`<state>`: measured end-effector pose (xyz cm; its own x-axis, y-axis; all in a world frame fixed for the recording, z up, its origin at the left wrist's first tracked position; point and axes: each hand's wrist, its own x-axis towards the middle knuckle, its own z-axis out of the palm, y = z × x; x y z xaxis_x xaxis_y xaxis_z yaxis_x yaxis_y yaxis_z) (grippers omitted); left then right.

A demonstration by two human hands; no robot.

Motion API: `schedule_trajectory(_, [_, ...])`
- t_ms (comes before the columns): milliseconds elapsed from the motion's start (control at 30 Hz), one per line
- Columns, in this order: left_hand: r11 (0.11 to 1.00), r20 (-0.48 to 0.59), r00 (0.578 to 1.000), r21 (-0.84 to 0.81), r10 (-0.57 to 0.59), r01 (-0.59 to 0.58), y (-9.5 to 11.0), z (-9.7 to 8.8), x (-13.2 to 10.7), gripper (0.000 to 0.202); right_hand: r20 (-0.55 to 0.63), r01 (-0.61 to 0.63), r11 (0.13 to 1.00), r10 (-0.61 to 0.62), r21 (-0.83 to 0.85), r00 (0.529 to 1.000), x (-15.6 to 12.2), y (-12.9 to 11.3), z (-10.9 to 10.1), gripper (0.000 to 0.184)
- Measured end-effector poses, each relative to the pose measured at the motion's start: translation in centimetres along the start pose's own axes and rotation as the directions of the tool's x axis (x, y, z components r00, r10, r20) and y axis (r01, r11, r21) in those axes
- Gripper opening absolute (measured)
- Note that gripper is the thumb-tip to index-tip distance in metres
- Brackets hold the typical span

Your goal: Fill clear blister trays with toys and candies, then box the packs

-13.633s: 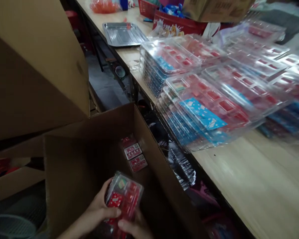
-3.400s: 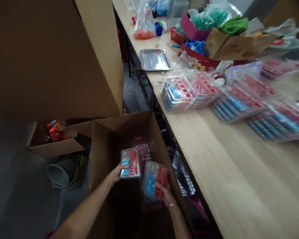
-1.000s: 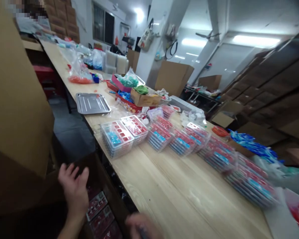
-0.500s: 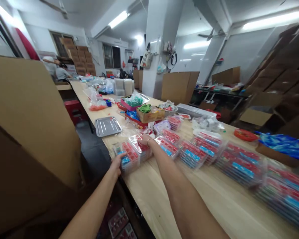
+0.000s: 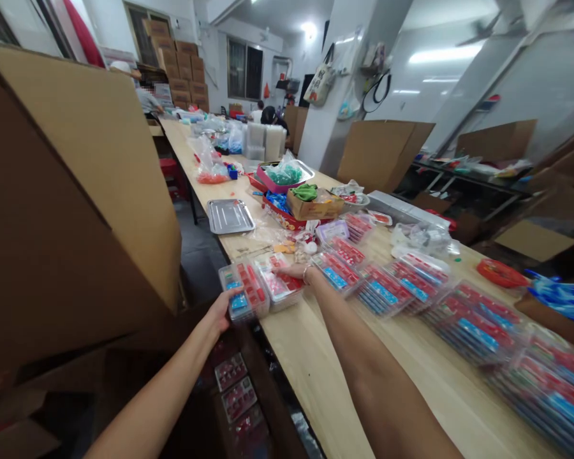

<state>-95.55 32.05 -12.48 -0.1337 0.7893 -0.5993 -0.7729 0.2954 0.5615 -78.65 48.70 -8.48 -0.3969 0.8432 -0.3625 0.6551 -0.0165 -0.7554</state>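
Observation:
My left hand [image 5: 220, 309] grips the near left corner of a stack of clear plastic packs [image 5: 249, 288], thumb on top over a blue label. Red pieces show through the lid. This stack sits at the table's left edge, partly over it. Right beside it is a second stack of clear packs [image 5: 273, 285] with a white and pink top. My right hand [image 5: 293, 274], wearing a bracelet, is closed over that stack's right side; its fingers are partly blurred and hidden. More stacks of red and blue packs [image 5: 380, 290] run along the table to the right.
A grey metal tray [image 5: 230, 217] lies beyond the stacks. Behind them stand a small carton with green pieces [image 5: 316, 207] and a red tray [image 5: 287, 220]. A large cardboard box [image 5: 138, 172] rises at the left. Packs [image 5: 239, 395] lie below the table edge. People sit far back.
The view has swung, so the scene sits further right. My right hand has shifted to the right side of the second stack, whose top now looks white and pink. My left hand keeps its grip.

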Motion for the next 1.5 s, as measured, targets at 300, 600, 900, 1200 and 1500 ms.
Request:
schedule_trajectory(300, [0.992,0.043,0.999,-0.123,-0.006,0.011,-5.3,-2.5,-4.9,0.024,0.389,-0.209,0.858,0.012,0.469,0.921,-8.5,4.8,2.8,0.049])
schedule_trajectory(600, [0.989,0.152,0.988,-0.147,-0.005,0.028,-10.8,-4.8,-8.6,0.046,0.347,-0.300,0.763,0.106,0.572,0.932,-17.0,8.8,3.0,0.055])
schedule_trajectory(900, [0.986,0.140,0.984,-0.110,-0.110,0.126,-12.6,-6.4,-13.7,0.044,0.388,-0.346,0.724,0.117,0.597,0.914,-23.1,9.6,4.5,0.062])
schedule_trajectory(1200, [0.982,-0.095,0.985,-0.137,-0.144,0.130,-17.7,-17.6,-21.3,0.056,0.508,-0.381,0.623,-0.031,0.683,0.861,-28.7,12.6,15.0,0.080])
schedule_trajectory(1500, [0.937,-0.291,0.903,-0.248,-0.316,0.248,-28.9,-29.0,-9.8,0.052,0.544,-0.558,0.531,0.202,0.637,0.814,-21.6,29.5,30.0,0.076])
